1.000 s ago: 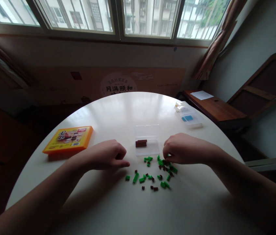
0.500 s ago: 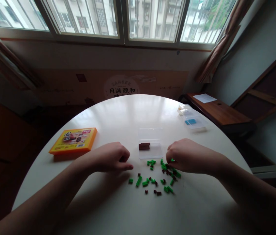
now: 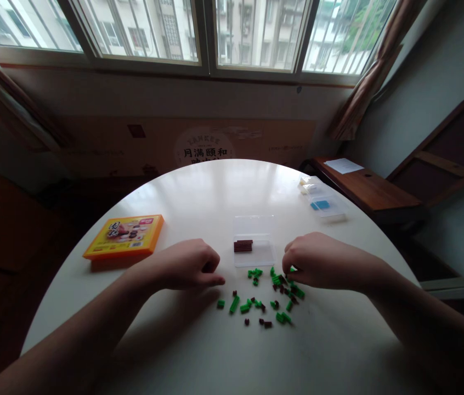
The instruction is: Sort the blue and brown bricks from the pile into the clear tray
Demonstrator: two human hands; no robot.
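Several small green and brown bricks [image 3: 262, 299] lie scattered on the round white table [image 3: 224, 356]. My right hand [image 3: 318, 260] rests at the right edge of the pile, fingers curled and pinched on a small green brick [image 3: 290, 270]. My left hand [image 3: 188, 266] lies curled on the table left of the pile, its forefinger stretched along the surface; what it holds, if anything, is hidden. Just beyond the pile sits a clear plastic tray [image 3: 254, 227] with a brown brick assembly [image 3: 243, 246] in it.
An orange box [image 3: 125, 236] lies at the table's left. A clear container with a blue piece [image 3: 324, 206] stands at the far right edge. A wooden side table [image 3: 363, 186] with a paper stands beyond, under the windows.
The view shifted slightly a second ago. My right hand has crept a little to the right over the pile; my left hand has stayed where it was.
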